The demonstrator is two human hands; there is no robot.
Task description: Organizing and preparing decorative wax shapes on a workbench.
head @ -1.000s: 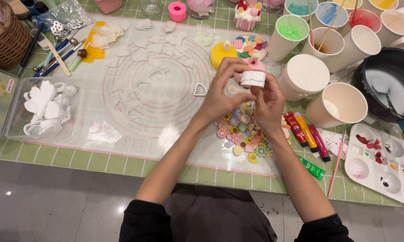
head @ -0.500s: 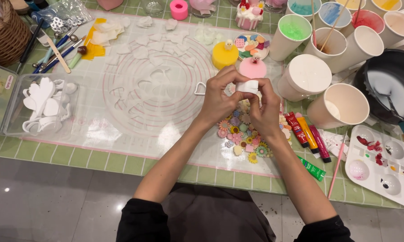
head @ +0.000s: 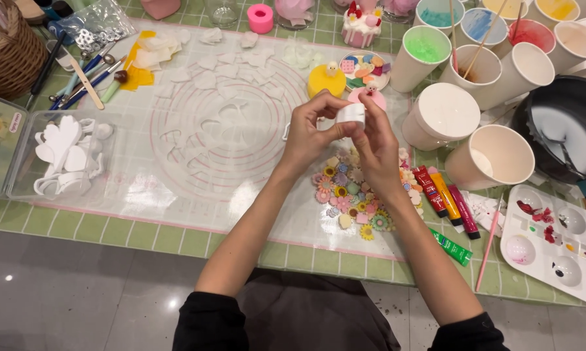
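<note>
Small white cylindrical mould (head: 351, 114) held up in both hands over the table (head: 176, 227)
Left hand (head: 309, 133) and right hand (head: 374, 146) fingers are closed round it, raised clear of the pastel flower charms (head: 348, 198)

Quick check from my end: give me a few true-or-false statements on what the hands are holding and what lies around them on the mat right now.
1. Both hands hold a small white round piece between them. True: left hand and right hand both grip it.
2. The pile of small flower-shaped pieces lies below the hands on the mat. True.
3. The paint tubes lie left of the hands. False: they lie to the right, beside the paint palette.
4. The clear box of white cutouts sits at the mat's left edge. True.
5. The wicker basket stands at the right. False: it is top left.
</note>
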